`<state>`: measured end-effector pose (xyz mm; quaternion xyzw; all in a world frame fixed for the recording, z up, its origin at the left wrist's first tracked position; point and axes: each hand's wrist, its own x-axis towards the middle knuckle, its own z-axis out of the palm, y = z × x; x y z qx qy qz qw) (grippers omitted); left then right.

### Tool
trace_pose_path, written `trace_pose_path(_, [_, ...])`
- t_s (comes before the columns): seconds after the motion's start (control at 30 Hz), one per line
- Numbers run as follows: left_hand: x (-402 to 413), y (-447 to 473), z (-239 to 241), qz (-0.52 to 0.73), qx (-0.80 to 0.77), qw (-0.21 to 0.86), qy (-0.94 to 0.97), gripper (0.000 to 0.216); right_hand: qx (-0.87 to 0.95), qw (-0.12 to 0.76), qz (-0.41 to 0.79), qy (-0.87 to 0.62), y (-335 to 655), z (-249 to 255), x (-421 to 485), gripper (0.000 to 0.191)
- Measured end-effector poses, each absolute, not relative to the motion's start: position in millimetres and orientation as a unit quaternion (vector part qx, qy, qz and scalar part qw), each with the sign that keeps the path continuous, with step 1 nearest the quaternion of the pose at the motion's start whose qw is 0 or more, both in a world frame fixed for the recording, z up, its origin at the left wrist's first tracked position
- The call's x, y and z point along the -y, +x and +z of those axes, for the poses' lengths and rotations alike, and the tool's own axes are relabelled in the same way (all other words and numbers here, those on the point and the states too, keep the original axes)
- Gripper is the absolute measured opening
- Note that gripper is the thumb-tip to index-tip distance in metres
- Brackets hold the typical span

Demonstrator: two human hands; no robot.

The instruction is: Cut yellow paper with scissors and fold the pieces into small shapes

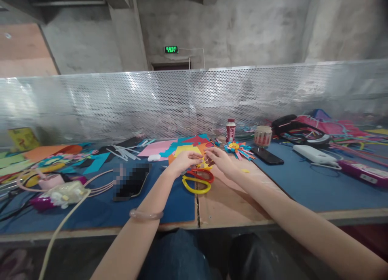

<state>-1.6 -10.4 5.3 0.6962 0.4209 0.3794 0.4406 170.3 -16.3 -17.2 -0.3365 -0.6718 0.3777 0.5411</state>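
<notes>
My left hand (185, 162), a bangle on its wrist, and my right hand (218, 158) meet over the table with bent fingers. A small yellow paper piece (206, 165) shows between the fingertips; its shape is hard to make out. Just below the hands lie scissors with red and yellow handles (196, 185), their blades hidden. Yellow paper (187, 149) and orange paper lie behind my left hand. To the right of my right hand rests a multicoloured paper flower (238, 149) with a yellow centre.
A dark phone (268, 155), a red-capped bottle (230, 130) and a jar (262, 136) stand or lie to the right. Left are another phone (133, 183), white strips (123, 151), coloured paper and cables with a power strip. A perforated metal screen (121, 104) borders the back.
</notes>
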Motion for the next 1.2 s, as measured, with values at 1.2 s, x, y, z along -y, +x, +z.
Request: trace_pose_path(1.2, [15,-5,15,0.382,-0.359,0.695,0.493,0.016,0.779,0.515,0.132,-0.332,170,-13,25,0.016])
